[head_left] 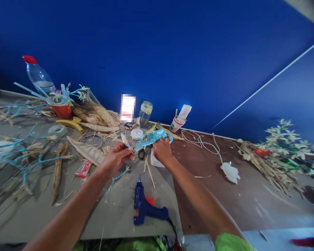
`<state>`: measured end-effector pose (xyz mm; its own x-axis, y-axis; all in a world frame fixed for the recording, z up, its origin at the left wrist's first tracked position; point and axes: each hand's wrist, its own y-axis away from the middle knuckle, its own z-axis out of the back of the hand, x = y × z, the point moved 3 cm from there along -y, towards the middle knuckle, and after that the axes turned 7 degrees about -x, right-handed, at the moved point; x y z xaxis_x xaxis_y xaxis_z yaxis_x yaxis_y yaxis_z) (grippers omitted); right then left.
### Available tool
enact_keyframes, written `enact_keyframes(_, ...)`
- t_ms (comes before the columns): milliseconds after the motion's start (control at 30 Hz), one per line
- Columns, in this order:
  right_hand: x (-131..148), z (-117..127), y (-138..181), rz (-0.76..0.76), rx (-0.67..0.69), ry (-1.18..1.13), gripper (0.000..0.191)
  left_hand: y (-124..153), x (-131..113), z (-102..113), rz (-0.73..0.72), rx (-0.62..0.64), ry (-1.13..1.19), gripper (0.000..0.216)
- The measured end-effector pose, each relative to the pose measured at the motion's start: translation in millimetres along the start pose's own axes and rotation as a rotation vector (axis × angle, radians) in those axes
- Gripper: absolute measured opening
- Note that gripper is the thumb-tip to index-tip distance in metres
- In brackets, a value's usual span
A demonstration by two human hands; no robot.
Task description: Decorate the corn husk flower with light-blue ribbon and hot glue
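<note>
My left hand [118,153] is closed in a pinch on a small pale husk petal [125,140], which points up past the fingertips. My right hand [162,149] has its fingers curled onto a light-blue ribbon [160,133] that lies in loops on the table. A strip of the ribbon reaches left toward my left hand. Black scissor handles [141,153] show between the two hands. Nearer to me, a blue glue gun [143,205] lies on its side. A short blue-wrapped stem [120,175] with a pale flower lies below my left hand.
Dried husks [94,111], a red cup [61,110] and blue-wrapped flower stems [26,167] crowd the left. A glass jar [146,112] and a white cup [176,123] stand by the blue wall. A white cable [202,141] and a white-flower bunch [285,150] lie right.
</note>
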<state>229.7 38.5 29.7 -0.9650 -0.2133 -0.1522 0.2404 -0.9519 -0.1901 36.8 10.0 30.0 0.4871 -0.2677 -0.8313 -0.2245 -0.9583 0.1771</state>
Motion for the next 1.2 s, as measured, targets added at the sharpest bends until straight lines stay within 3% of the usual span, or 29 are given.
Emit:
enact_keyframes(200, -10, 34, 15, 0.082, -0.024, -0.415, 0.02, -6, -3, 6, -0.055, -0.163, 0.05, 0.018)
enact_keyframes(367, -23, 56, 22, 0.164, -0.053, -0.779, 0.013, -12, -2, 15, -0.082, -0.226, 0.1, 0.02)
enact_keyframes(567, -22, 38, 18, 0.071, -0.059, -1.288, 0.009, -8, -3, 12, -0.097, -0.281, 0.123, 0.018)
enact_keyframes(667, -11, 20, 17, -0.085, 0.007, -1.679, 0.023, -7, 0, 9, -0.019, -0.272, 0.124, 0.015)
enact_keyframes(767, 0, 11, 17, -0.28, -0.023, -1.907, 0.031, -7, 4, 8, 0.036, -0.252, 0.158, 0.012)
enact_keyframes(867, 9, 12, 18, -0.335, 0.035, -1.974, 0.033, -8, 4, 8, 0.033, -0.221, 0.193, 0.011)
enact_keyframes(967, 14, 20, 22, -0.247, 0.145, -2.014, 0.045, -6, 3, 7, 0.003, -0.23, 0.179, 0.012)
enact_keyframes(1033, 15, 24, 26, -0.218, 0.143, -2.005, 0.046, -4, 2, 5, -0.008, -0.23, 0.157, 0.015)
enact_keyframes(1200, 23, 28, 32, -0.222, 0.029, -1.653, 0.025, 0, 0, -1, -0.018, -0.198, 0.156, 0.019)
